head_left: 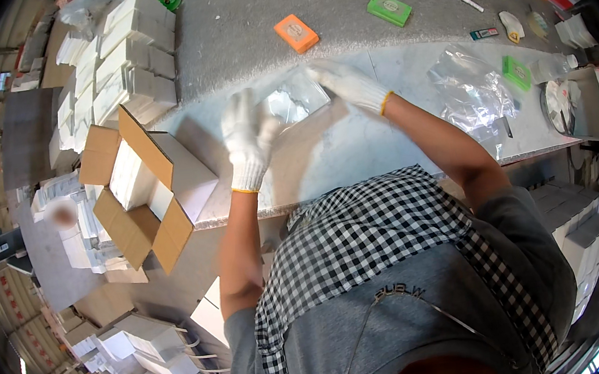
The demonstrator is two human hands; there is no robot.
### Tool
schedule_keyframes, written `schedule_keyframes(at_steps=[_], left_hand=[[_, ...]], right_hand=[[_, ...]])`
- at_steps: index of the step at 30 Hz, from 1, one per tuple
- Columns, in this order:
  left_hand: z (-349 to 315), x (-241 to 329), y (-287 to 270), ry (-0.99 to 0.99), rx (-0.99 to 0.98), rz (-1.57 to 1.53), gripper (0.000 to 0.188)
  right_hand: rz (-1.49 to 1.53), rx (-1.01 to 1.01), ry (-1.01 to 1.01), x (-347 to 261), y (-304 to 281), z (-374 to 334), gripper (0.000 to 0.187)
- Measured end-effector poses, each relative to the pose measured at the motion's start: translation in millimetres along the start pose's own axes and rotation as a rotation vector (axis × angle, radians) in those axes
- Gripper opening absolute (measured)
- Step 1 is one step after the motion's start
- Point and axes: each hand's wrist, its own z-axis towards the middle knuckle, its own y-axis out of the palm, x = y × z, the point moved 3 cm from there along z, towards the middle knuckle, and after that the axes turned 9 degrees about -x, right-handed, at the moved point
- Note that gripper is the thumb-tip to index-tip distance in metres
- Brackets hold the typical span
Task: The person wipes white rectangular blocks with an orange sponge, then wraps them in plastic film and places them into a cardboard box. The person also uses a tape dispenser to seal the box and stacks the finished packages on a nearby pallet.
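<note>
Clear plastic [296,103], left hand [245,135], right hand [351,83] alongside

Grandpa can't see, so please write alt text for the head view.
White-gloved left hand and right hand flank a shiny plastic packet on a worktop. An open carton sits left; an orange box and green box lie beyond.

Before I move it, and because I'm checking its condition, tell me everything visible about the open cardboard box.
The open cardboard box has brown inner faces and a whitish outer side. Its four flaps spread outward; white pieces show inside. It appears upright by the edge of the table, apart from the left hand. Underside hidden.
</note>
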Motion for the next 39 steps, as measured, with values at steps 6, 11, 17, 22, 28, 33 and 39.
schedule_keyframes(at_steps=[6, 11, 17, 22, 28, 33, 39], left_hand=[[0, -20, 6, -0.867, -0.478, -0.869, 0.087], [-14, -6, 26, -0.751, -0.34, -1.235, 0.078], [-69, 9, 35, -0.55, -0.163, -0.932, 0.117], [-88, 26, 48, -0.363, -0.051, -0.906, 0.15], [-115, 40, 55, -0.201, -0.071, -0.603, 0.153], [-100, 50, 43, -0.25, -0.257, -0.528, 0.149], [-92, 53, 27, -0.186, -0.343, -0.482, 0.136]], right_hand=[[0.01, -0.298, 0.102, -4, 20, 25, 0.075], [0.102, -0.228, -0.004, -8, 20, 6, 0.084], [-0.091, -0.189, -0.152, 16, 25, -36, 0.106], [-0.132, -0.297, -0.23, 26, 22, -49, 0.125], [-0.313, -0.497, -0.194, 30, 2, -84, 0.137], [-0.39, -0.475, -0.217, 31, 5, -86, 0.142], [-0.326, -0.503, -0.18, 34, 18, -78, 0.141]])
